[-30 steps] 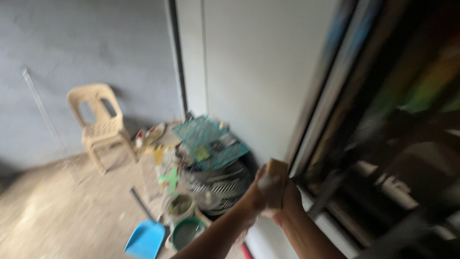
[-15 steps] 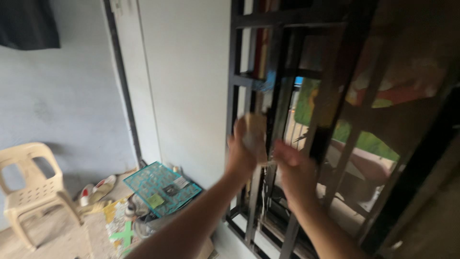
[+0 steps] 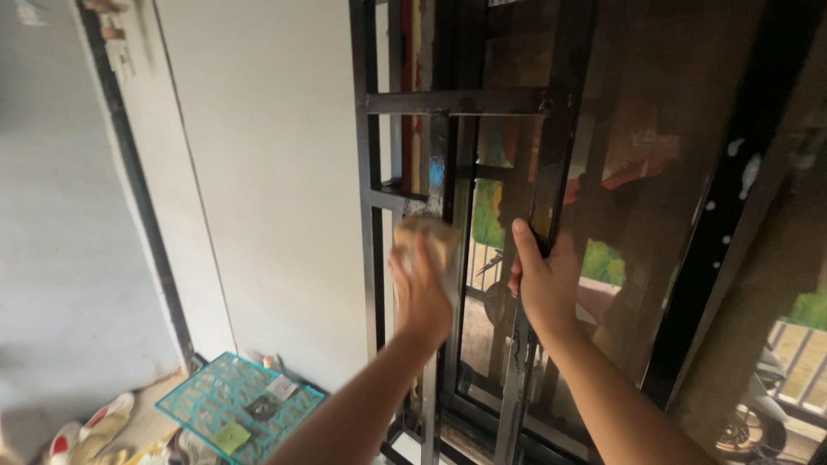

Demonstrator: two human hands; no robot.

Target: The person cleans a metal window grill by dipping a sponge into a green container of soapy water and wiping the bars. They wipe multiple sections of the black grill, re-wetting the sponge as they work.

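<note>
My left hand (image 3: 419, 288) holds a tan sponge-like block (image 3: 426, 238) pressed against a black metal window grille (image 3: 457, 103), on one of its upright bars. My right hand (image 3: 544, 277) grips the neighbouring upright bar (image 3: 551, 155) of the same grille, fingers wrapped round it. Both forearms reach up from the bottom of the view. Behind the bars is dark glass with blurred colours showing through.
A pale wall panel (image 3: 267, 172) stands left of the grille, with a dark vertical strip (image 3: 138, 198) beside it. On the floor at lower left lie a teal wire rack (image 3: 237, 405) and slippers (image 3: 95, 426). A parked motorbike (image 3: 758, 422) shows outside at lower right.
The view has swung up from the cluttered floor to the grille. My left hand carried the block up onto the bars. My right hand moved from open air to gripping a bar.
</note>
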